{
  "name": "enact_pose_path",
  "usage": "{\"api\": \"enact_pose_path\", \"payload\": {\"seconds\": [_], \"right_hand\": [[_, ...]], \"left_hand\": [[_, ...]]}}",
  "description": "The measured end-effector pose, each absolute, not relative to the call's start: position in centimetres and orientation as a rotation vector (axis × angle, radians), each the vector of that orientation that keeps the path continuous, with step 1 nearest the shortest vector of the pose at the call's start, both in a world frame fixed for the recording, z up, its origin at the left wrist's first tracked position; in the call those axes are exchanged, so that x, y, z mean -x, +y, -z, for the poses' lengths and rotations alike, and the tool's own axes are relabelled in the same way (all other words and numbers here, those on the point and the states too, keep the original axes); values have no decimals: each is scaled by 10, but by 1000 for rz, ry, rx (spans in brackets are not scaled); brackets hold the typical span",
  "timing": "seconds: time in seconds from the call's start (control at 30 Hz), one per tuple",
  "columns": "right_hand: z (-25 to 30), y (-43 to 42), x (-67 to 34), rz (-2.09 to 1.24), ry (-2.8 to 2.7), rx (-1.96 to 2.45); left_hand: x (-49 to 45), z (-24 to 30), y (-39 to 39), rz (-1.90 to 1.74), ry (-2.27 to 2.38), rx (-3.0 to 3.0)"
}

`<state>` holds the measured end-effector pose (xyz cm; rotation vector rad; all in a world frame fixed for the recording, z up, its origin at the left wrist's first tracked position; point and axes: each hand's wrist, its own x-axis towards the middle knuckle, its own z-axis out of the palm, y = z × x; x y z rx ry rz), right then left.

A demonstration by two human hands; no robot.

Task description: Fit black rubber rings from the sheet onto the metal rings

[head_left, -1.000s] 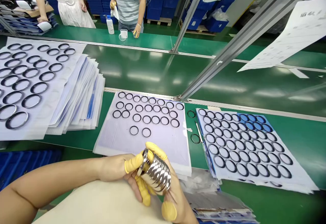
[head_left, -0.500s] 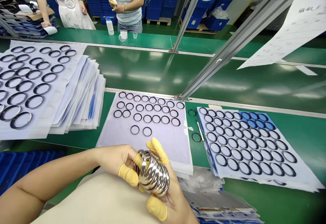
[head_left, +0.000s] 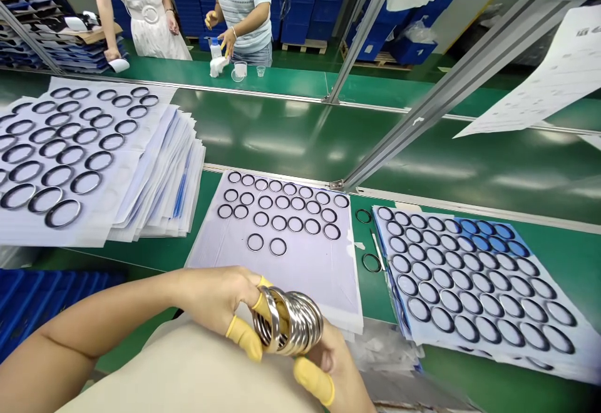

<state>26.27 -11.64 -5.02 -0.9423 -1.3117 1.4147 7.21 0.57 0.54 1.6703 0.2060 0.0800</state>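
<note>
A row of shiny metal rings point(head_left: 300, 322) lies bunched on its side between my two hands, in front of my body. My left hand point(head_left: 220, 303), in yellow finger cots, has fingertips inside the ring at the left end and its thumb below it. Cupping the bunch from the right, my right hand point(head_left: 331, 356) also wears yellow finger cots; part of its fingers is hidden behind the rings. Just beyond, a white sheet point(head_left: 220, 250) carries rows of dark-edged rings, two of them point(head_left: 278, 246) set apart nearest me.
More rings lie on a stack of sheets point(head_left: 154, 169) at left and on a sheet stack point(head_left: 469, 350) at right. Two loose rings and a thin white stick point(head_left: 377, 250) lie between. A metal post point(head_left: 436, 100) slants overhead. Two people stand across the green bench point(head_left: 291, 81).
The leftmost ring has tipped and parted slightly from the others in my hands. The view has shifted a little. Across the bench, a person's hand has come down to the bottle with a white cloth.
</note>
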Motion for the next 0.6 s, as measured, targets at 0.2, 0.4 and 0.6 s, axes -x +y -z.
{"api": "enact_pose_path", "payload": {"seconds": [0.2,0.4,0.6], "right_hand": [[55,-112,-258,-1600,-990,731],[48,-120,-263,-1229,-1236,1026],[42,-126,-271,-959,-1582,1165]], "left_hand": [[-75,-11,5,-52,120,-1716],[-74,-1,5,-131,178,-1727],[-74,1,2,-205,161,-1710]]}}
